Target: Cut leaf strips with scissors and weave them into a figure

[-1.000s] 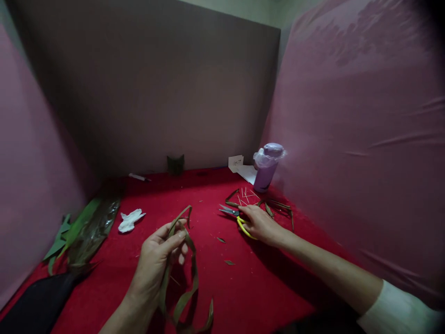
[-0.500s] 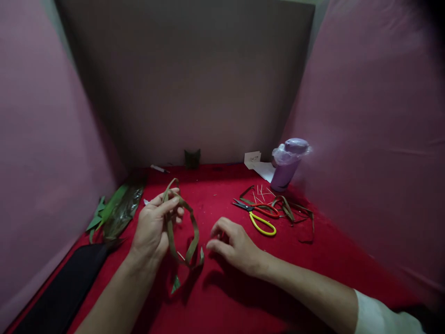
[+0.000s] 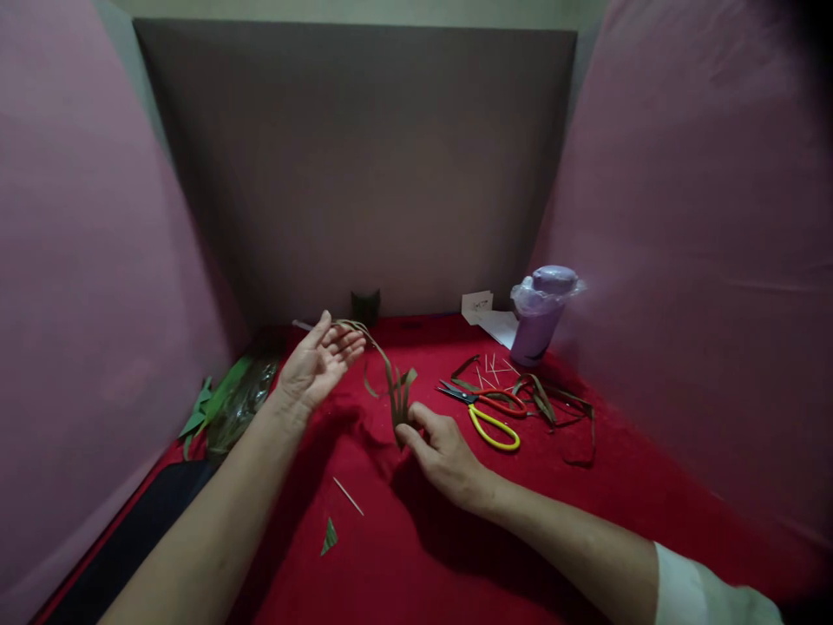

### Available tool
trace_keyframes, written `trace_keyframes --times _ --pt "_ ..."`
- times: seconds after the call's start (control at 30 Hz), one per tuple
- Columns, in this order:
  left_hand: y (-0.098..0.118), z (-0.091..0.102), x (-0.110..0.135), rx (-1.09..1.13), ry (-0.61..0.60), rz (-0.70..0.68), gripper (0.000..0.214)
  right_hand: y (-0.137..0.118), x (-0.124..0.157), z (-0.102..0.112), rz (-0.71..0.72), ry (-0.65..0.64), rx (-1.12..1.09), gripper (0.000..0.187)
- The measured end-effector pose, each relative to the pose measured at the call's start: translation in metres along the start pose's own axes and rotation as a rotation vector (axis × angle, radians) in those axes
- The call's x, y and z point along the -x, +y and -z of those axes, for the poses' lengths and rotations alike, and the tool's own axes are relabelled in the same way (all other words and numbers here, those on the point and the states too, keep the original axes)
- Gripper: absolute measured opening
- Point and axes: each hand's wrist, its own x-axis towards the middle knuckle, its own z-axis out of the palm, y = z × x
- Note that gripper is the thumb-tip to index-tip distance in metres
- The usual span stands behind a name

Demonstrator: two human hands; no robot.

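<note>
Leaf strips (image 3: pixel 399 404) span between the left hand (image 3: pixel 320 358) and right hand (image 3: pixel 449 456), mid-desk (image 3: pixel 468 582).
Right of the right hand lie the scissors (image 3: pixel 472 398); just behind them, scattered toothpicks (image 3: pixel 491 369), with cut strips (image 3: pixel 539 395) farther right. Behind the toothpicks stands the bottle (image 3: pixel 539 330), with papers (image 3: pixel 498 326) beside it on its left. A small dark object (image 3: pixel 365 305) stands against the back panel (image 3: pixel 357 156). Leaves (image 3: pixel 229 386) lie by the left panel (image 3: pixel 84 304), behind a flat case (image 3: pixel 140 525). Nearer, between the forearms, a lone toothpick (image 3: pixel 348 496) lies behind a leaf scrap (image 3: pixel 329 537).
</note>
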Motion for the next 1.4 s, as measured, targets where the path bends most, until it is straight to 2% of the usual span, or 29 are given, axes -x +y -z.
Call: trace_keyframes --times 0.07,0.17,0.23,0.33,0.5,0.6,0.9,1.13,1.4 --pt "-0.018 0.006 -0.002 -0.079 0.025 0.063 0.018 0.008 -0.005 0.001 -0.114 -0.02 -0.111 0.024" --pt "-0.053 0.018 0.007 -0.189 0.07 0.081 0.012 0.021 -0.009 -0.001 -0.26 -0.084 -0.269 0.034" --pt "-0.072 0.024 0.016 -0.256 0.041 0.111 0.015 0.026 -0.009 -0.002 -0.318 -0.093 -0.35 0.038" --pt "-0.085 0.024 0.027 -0.338 -0.041 0.137 0.022 0.027 -0.008 -0.002 -0.355 -0.092 -0.435 0.04" --pt "-0.087 0.017 0.032 -0.4 -0.18 0.19 0.028 0.027 -0.006 -0.002 -0.378 -0.105 -0.501 0.04" --pt "-0.09 0.016 0.035 -0.402 -0.215 0.215 0.024 0.03 -0.006 -0.002 -0.394 -0.115 -0.522 0.039" --pt "-0.096 0.017 0.038 -0.311 -0.209 0.22 0.023 0.023 -0.005 0.001 -0.38 -0.117 -0.597 0.037" --pt "-0.096 0.014 0.04 -0.305 -0.235 0.227 0.025 0.028 -0.005 0.0 -0.395 -0.125 -0.657 0.039" --pt "-0.094 0.018 0.037 -0.327 -0.176 0.147 0.022 0.025 -0.005 0.001 -0.396 -0.13 -0.653 0.036"
